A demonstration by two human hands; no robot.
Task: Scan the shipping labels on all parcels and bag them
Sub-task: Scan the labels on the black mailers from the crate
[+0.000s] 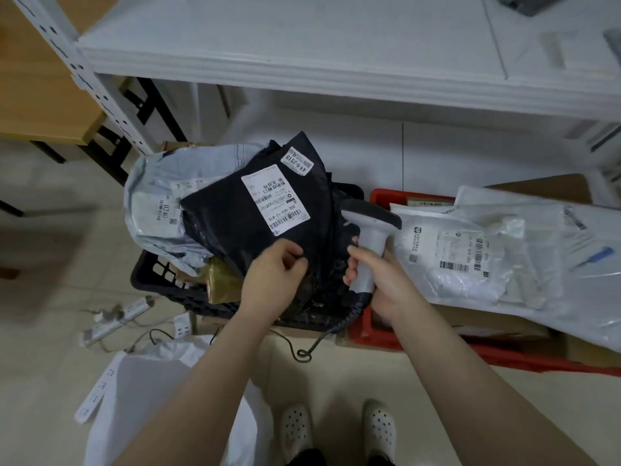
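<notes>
A black poly-mailer parcel (235, 227) lies on top of the black crate (158, 280), with its white shipping label (274, 200) facing up. My left hand (274, 277) pinches the parcel's near edge. My right hand (376, 280) grips the handle of a grey barcode scanner (369, 227), whose dark head points left toward the parcel. A pale blue-grey parcel (151, 210) marked 0240 lies under the black one at the left. Clear-wrapped white parcels (470, 250) with labels are stacked to the right.
A red crate (379, 196) holds the parcels at right. A large white bag (141, 391) lies on the floor near my feet. Power strips (114, 317) and cables lie on the floor at left. A white shelf (336, 72) spans above, and a wooden table (40, 105) stands far left.
</notes>
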